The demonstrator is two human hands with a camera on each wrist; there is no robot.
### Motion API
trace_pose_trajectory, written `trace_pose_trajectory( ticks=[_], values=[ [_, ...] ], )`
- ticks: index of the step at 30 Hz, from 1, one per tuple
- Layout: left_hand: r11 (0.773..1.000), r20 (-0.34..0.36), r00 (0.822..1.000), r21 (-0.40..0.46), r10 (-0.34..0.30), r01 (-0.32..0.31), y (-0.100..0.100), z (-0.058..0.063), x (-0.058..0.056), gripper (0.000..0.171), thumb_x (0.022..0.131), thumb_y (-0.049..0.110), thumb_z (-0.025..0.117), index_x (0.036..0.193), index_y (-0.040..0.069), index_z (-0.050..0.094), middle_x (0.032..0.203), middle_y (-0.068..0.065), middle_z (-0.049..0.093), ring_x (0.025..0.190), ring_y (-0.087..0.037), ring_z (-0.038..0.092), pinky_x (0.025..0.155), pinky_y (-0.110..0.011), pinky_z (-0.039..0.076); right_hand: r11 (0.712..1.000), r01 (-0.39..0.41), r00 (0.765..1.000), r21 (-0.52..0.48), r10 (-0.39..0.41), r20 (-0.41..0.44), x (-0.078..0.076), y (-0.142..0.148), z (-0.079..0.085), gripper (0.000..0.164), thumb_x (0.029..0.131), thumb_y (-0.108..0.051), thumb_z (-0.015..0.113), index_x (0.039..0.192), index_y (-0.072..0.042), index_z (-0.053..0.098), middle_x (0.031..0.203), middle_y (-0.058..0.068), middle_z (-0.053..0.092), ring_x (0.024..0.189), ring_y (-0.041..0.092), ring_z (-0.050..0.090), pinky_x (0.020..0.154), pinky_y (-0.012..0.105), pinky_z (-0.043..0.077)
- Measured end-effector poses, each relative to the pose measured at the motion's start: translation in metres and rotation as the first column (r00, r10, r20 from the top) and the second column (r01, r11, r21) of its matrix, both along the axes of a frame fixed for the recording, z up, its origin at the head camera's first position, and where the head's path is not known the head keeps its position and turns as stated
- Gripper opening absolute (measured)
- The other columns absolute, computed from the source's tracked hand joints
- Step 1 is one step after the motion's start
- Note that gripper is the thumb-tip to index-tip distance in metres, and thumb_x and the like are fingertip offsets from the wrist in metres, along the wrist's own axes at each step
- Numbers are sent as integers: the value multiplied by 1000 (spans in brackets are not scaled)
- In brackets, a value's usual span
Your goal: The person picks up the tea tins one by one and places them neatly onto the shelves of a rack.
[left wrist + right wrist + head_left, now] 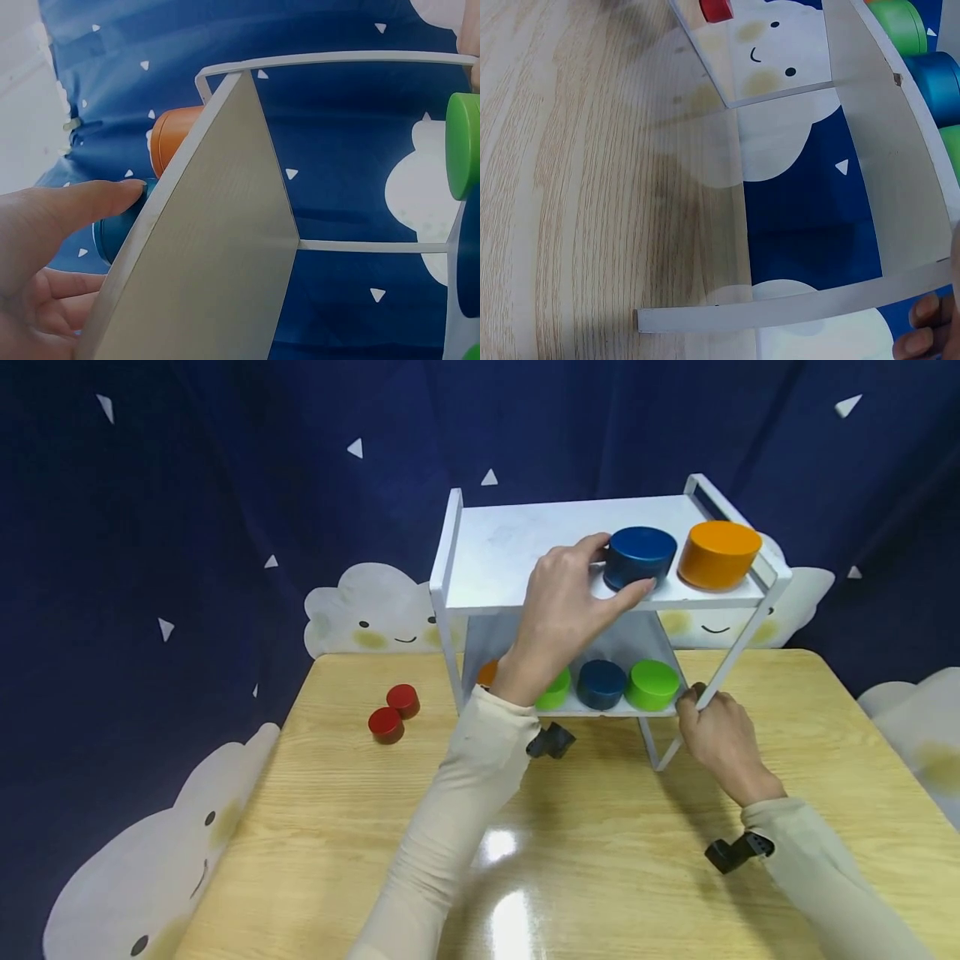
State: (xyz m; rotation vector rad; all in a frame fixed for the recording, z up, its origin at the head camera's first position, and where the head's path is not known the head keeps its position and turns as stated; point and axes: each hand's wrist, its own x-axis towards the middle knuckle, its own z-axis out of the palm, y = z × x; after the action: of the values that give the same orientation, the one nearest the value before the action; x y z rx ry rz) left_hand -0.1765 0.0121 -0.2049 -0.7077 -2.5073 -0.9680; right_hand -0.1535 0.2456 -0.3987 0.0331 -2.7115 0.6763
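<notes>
My left hand holds a blue round canister at the front of the upper shelf of a white two-tier rack, thumb on one side and fingers on the other. In the left wrist view, the thumb lies against the blue canister near the shelf edge. An orange canister stands just right of it. My right hand grips the rack's right front post beside the lower shelf. In the right wrist view, its curled fingertips show at the post.
On the lower shelf sit two green canisters, a blue one and an orange one, partly hidden by my left arm. Two red canisters stand on the wooden table to the left. A dark blue curtain hangs behind.
</notes>
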Motion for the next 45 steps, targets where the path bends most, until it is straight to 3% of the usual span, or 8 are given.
trace_pose_trajectory(
  ticks=[12, 18, 30, 41, 45],
  values=[
    [1000, 0, 1000, 6, -12, 12, -2, 2, -1, 65, 83, 42, 73, 135, 6, 54, 128, -4, 63, 119, -16, 56, 105, -21, 34, 1000, -1, 1000, -3, 1, -7, -2, 1, 1, 41, 99, -24, 22, 67, -8, 41, 61, 15, 48, 57, 33, 50, 44, 37, 34],
    [1000, 21, 1000, 1, -10, 10, 0, -2, 2, 65, 83, 40, 74, 135, 6, 54, 129, -3, 63, 119, -15, 56, 105, -21, 35, 1000, -8, 1000, 4, 8, 17, 4, 3, -1, 40, 99, -24, 22, 67, -9, 39, 60, 13, 46, 55, 29, 48, 43, 35, 33],
    [1000, -8, 1000, 10, -3, 3, -1, 0, 0, 66, 81, 40, 75, 134, 6, 55, 125, -3, 65, 118, -15, 57, 103, -20, 36, 1000, -9, 1000, -11, 9, 14, 0, 1, 1, 40, 99, -25, 20, 67, -9, 38, 59, 11, 42, 53, 26, 43, 44, 33, 31],
    [997, -1, 1000, 83, -1, 1, -2, -1, 1, 66, 80, 40, 77, 133, 6, 55, 124, -4, 66, 121, -15, 56, 104, -18, 35, 1000, -3, 1000, -22, 3, 7, 1, 1, -1, 42, 99, -25, 19, 68, -8, 40, 60, 12, 44, 55, 28, 46, 44, 34, 33],
    [985, -79, 997, 168, -17, 30, -5, -7, 4, 63, 79, 37, 78, 129, 4, 58, 124, -6, 66, 120, -16, 57, 104, -18, 35, 1000, -5, 1000, -17, 5, 6, 1, 1, -2, 42, 100, -25, 19, 68, -7, 41, 60, 13, 44, 56, 29, 47, 44, 35, 34]
  ],
)
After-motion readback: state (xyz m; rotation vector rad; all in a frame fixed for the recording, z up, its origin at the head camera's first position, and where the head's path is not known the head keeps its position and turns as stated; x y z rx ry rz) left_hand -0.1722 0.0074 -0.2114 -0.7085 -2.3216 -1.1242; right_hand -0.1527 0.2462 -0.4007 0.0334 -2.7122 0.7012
